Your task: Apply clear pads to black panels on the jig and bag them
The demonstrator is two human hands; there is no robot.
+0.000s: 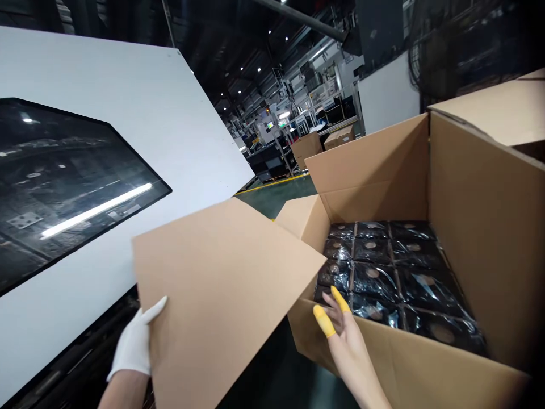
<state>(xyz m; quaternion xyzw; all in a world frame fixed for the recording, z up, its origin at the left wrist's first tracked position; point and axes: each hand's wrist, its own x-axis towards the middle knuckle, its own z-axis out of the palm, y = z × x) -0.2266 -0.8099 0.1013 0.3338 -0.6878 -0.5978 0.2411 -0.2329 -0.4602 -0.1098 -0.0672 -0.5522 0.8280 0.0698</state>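
Note:
My left hand (133, 345), in a white glove, grips the left edge of a flat cardboard sheet (221, 289), its thumb across the front face. The sheet is tilted, and its right corner reaches the near-left side of an open cardboard box (409, 352). My right hand (343, 326) has yellow finger cots on the thumb and one finger. It is held over the box's near wall with fingers apart and nothing in them. Inside the box, several black items in shiny clear plastic (374, 278) sit in rows between cardboard dividers.
A large white machine panel (191, 130) with a dark window (76, 187) stands on the left. Box flaps (374, 165) stick up at the far and right sides. Further off are more cardboard boxes (307, 149), equipment and a green floor (272, 199) with a yellow line.

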